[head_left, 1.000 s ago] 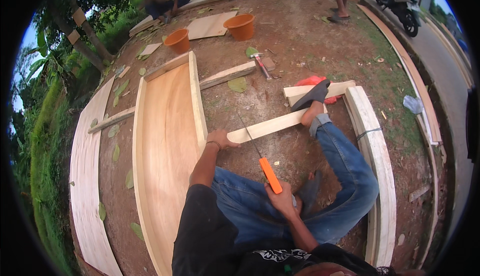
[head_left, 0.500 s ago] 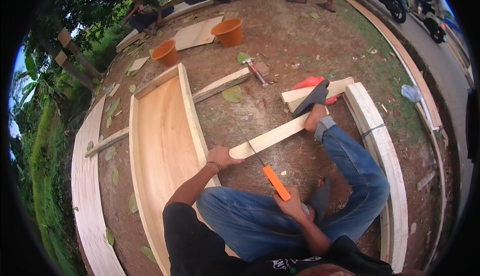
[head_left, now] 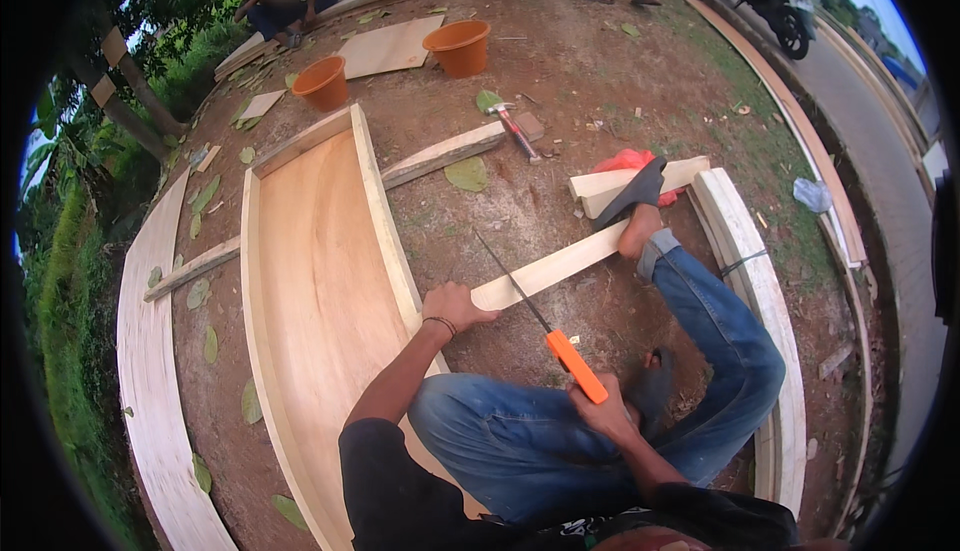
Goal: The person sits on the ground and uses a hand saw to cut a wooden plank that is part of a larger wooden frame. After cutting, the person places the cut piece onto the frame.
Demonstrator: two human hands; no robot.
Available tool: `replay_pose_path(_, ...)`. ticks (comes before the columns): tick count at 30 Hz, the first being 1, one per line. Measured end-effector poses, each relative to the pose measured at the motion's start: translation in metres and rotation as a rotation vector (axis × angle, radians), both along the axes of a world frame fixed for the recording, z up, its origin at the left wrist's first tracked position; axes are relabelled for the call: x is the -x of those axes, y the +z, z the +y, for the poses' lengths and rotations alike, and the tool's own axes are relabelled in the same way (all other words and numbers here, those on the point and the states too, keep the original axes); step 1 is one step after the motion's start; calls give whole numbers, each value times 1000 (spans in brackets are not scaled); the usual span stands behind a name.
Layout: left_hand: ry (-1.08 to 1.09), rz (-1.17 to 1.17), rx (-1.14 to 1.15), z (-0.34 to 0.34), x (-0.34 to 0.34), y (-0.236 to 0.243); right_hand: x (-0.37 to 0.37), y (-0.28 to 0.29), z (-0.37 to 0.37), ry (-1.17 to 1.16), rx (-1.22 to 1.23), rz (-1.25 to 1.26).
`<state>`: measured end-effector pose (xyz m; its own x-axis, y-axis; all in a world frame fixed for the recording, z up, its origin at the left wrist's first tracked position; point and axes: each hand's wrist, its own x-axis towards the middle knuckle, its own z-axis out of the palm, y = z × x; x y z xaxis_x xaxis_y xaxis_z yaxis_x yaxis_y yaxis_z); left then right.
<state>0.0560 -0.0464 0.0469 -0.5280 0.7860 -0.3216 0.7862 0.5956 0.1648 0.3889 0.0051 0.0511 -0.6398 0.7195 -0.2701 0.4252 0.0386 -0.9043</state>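
Note:
A pale batten (head_left: 555, 266) runs from the long edge of a shallow plywood box (head_left: 305, 251) to my bare right foot in a dark sandal (head_left: 630, 196). My left hand (head_left: 450, 306) grips the batten's near end beside the box rim. My right hand (head_left: 600, 401) is closed on the orange handle of a handsaw (head_left: 570, 361); its thin blade lies across the batten near my left hand.
Bundled white beams (head_left: 750, 321) stand right of my legs. A hammer (head_left: 515, 131), offcuts and two orange buckets (head_left: 455, 49) lie ahead. A plywood strip (head_left: 150, 321) is at left. Several people (head_left: 290, 1) occupy the back; a motorbike (head_left: 770, 1) is on the road.
The saw and my right hand have shifted slightly toward my body, down and right, with the blade still across the batten. My left hand stays on the batten. The view has shifted a little.

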Motion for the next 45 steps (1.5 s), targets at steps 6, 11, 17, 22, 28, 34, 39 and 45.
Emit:
replay_pose_path(6,-9,41,-12,4,-5,-2,-50,47,-11,46,-62,145)
replay_pose_path(11,36,30,-28,-6,0,2,60,-31,19,37,14,115)
replay_pose_path(17,39,49,-6,-2,-6,2,-76,33,-18,83,-134,153)
replay_pose_path(22,22,79,-55,2,-14,2,45,-28,29,20,38,76)
replay_pose_path(28,48,115,-37,-10,-3,-7,-80,43,-13,215,3,8)
replay_pose_path(34,-3,151,-24,13,-16,1,13,10,15,26,108,17)
replay_pose_path(39,36,205,15,-9,-10,-4,-57,41,-6,207,37,17)
replay_pose_path(45,-11,228,-96,7,-17,-12,23,-4,26,59,53,53)
